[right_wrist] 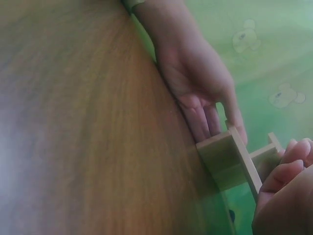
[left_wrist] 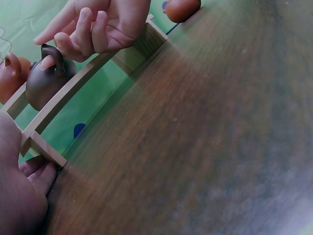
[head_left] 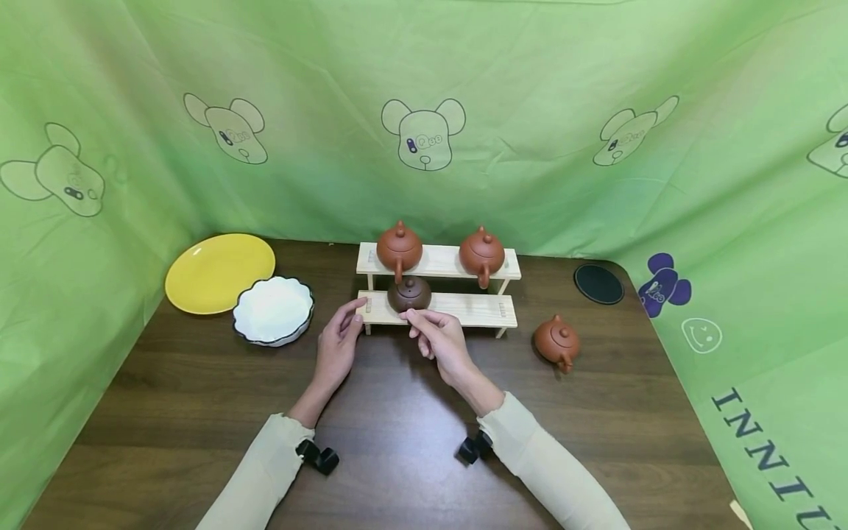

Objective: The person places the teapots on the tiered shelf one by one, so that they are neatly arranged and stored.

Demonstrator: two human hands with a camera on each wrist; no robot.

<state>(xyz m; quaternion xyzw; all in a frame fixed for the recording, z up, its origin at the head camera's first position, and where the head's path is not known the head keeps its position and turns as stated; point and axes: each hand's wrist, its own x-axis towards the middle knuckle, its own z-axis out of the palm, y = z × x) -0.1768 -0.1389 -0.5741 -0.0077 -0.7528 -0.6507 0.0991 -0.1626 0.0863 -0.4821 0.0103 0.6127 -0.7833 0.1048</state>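
A small dark brown teapot (head_left: 412, 291) sits on the lower tier of a pale wooden two-tier stand (head_left: 464, 309), its handle toward me. My right hand (head_left: 444, 346) pinches that handle between thumb and forefinger; the left wrist view shows a fingertip through the handle loop (left_wrist: 59, 59). At the stand's left end, my left hand (head_left: 338, 347) grips the lower tier. Its thumb lies on the board's end in the right wrist view, with the other fingers (right_wrist: 199, 122) down by the support leg. Two reddish-brown teapots, one left (head_left: 399, 249) and one right (head_left: 482, 252), stand on the upper tier.
Another reddish-brown teapot (head_left: 556, 341) is on the wooden table (head_left: 411, 456) right of the stand, with a dark oval mat (head_left: 599, 284) behind it. To the left are a yellow plate (head_left: 212, 272) and a white scalloped bowl (head_left: 273, 309). A green curtain (head_left: 318, 169) encloses the back and sides.
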